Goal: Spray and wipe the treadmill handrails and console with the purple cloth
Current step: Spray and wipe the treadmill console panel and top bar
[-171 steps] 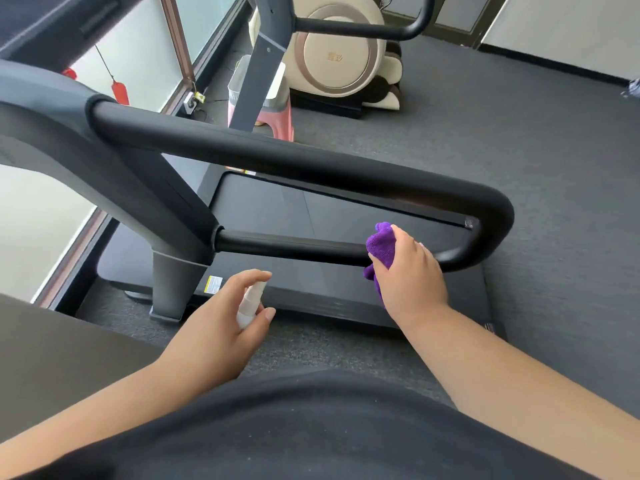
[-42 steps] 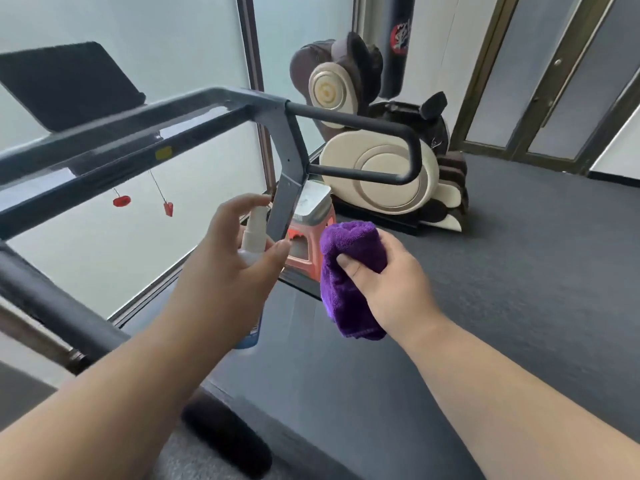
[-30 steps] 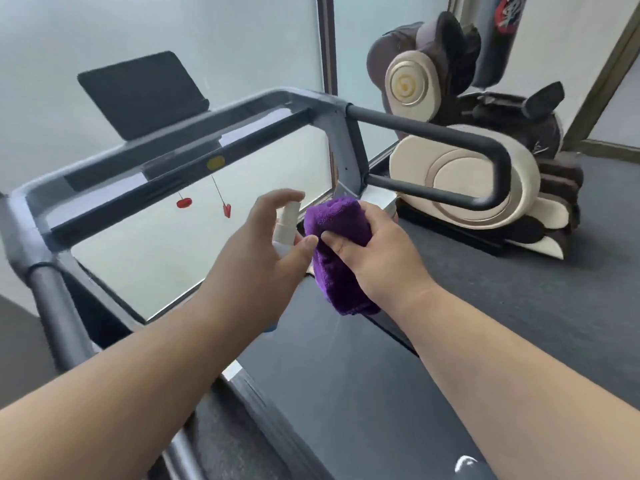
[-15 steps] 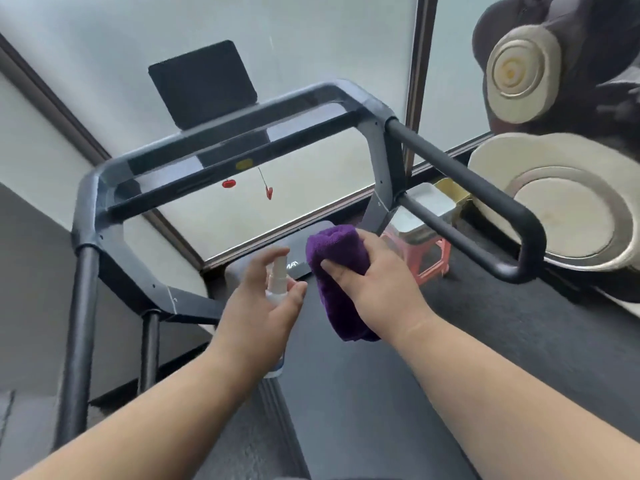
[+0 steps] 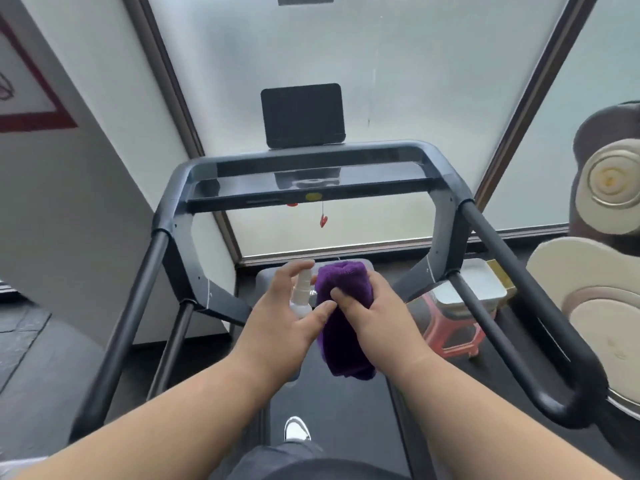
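I stand on the treadmill belt (image 5: 346, 410), facing its console (image 5: 311, 180) with the dark screen (image 5: 302, 115) above. My left hand (image 5: 280, 323) grips a small white spray bottle (image 5: 300, 296), index finger raised over the nozzle, which points at the purple cloth (image 5: 341, 327). My right hand (image 5: 377, 317) holds the folded cloth upright, right beside the bottle. The left handrail (image 5: 128, 323) and the right handrail (image 5: 519, 306) run down either side of me, both hands well apart from them.
A cream and brown massage chair (image 5: 602, 271) stands close on the right. A red plastic stool (image 5: 450, 327) with a white tray sits beyond the right rail. Frosted window panels fill the front, a grey wall the left. My shoe (image 5: 296, 429) shows on the belt.
My view has swung to face the console squarely. Both hands stay together at centre, the bottle still aimed at the cloth; earlier the cloth was wiping the lower side rail.
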### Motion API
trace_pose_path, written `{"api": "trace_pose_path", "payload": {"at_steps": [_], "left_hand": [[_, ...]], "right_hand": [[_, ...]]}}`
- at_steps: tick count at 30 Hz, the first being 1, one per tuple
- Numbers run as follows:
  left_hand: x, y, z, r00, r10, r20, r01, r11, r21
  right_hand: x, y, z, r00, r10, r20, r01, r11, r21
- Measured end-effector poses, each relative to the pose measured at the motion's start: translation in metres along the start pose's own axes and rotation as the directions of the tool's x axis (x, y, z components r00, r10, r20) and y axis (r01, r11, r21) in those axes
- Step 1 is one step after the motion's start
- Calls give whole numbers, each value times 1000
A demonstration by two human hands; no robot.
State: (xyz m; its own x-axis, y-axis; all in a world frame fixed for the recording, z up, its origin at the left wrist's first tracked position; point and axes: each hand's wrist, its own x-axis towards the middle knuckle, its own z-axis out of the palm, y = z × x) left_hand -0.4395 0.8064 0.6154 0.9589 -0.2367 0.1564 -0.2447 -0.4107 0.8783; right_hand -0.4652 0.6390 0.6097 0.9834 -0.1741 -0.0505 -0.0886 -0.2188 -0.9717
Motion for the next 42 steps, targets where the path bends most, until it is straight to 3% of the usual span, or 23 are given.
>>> {"api": "trace_pose_path", "payload": {"at_steps": [6,14,19,23,27,34,42], "left_hand": [[80,-38,-24,997,-64,-50,60,996,-67],[222,-65,-71,992,-91,87,100,989,-107],[281,-77,-85,982,-75,171,79,997,-18],[320,-84,-85,977,-95,191,100,995,-14],[360,-88,-73,978,-138,157,140,990,3],[418,-95,-40,961,-272,55,268,961,60],[477,-107,18,858,-509,-72,514,850,118]], "right_hand": [[90,-9,27,976,14,219,-8,1000,-28],[218,-22,53,923,16,385,-20,1000,6],[266,-3,50,924,132,358,-109,990,-85],[311,6,37,948,99,303,-11,960,-279],[368,7,16,928,41,369,81,948,-308],[462,9,-25,899,126,420,6,954,-299],[586,-11,-63,798,266,541,93,833,-546]]}}
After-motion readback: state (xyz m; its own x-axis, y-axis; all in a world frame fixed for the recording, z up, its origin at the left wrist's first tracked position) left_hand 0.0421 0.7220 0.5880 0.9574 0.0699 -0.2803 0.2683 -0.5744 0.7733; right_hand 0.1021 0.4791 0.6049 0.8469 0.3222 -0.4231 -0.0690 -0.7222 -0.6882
